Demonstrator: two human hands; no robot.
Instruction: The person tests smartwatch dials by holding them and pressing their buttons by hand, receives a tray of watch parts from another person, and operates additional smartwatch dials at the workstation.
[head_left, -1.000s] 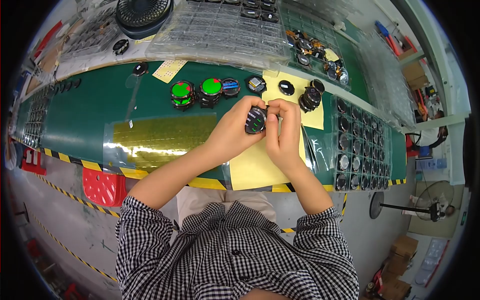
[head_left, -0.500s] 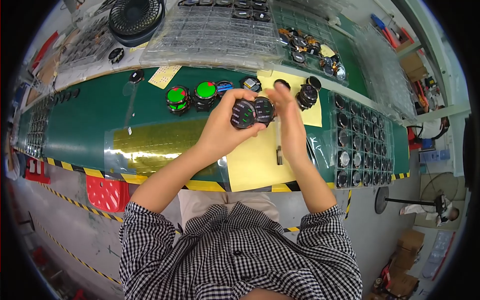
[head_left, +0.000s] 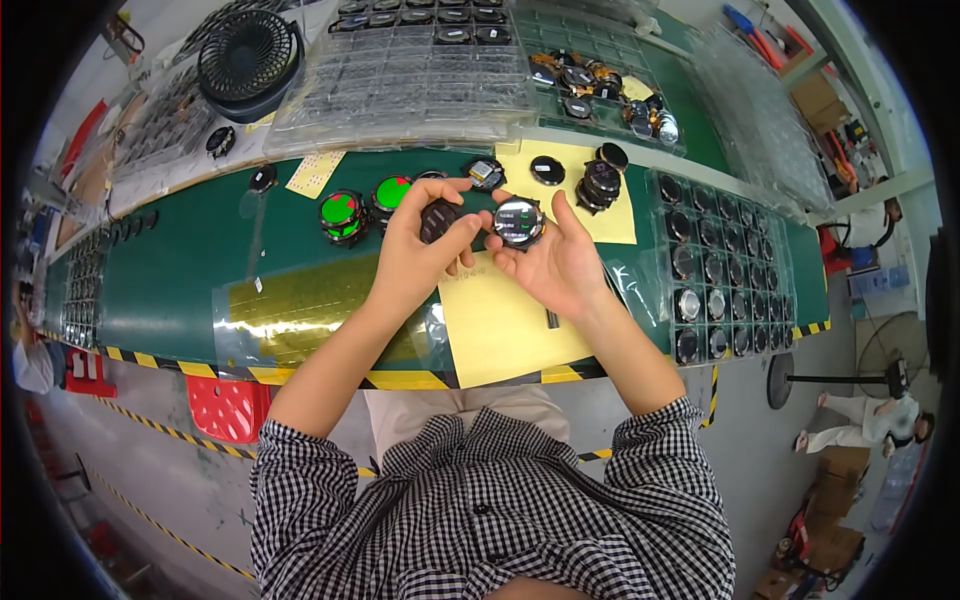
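Note:
Between the thumb and fingers of my left hand (head_left: 420,235) is a dark round watch module (head_left: 438,221), partly covered by the fingers. My right hand (head_left: 556,258), palm up, holds a second round watch module (head_left: 518,222) whose screen shows white and green text. The two hands almost meet above a yellow sheet (head_left: 505,325). Behind my left hand stand stacks of modules with green and red screens, one at the left (head_left: 341,214) and one closer (head_left: 390,194). Another module with a silver part (head_left: 484,174) lies beyond the hands.
Dark modules are stacked (head_left: 599,184) on the yellow paper, beside a single round one (head_left: 547,170). A filled clear tray (head_left: 727,265) stands right. Empty-looking trays (head_left: 400,90) and a black fan (head_left: 250,62) are behind. A person (head_left: 885,422) is at far right.
The two modules, side by side in my left hand before, are now apart, one in each hand. My right hand has turned palm up and taken the lit one. The view has shifted slightly.

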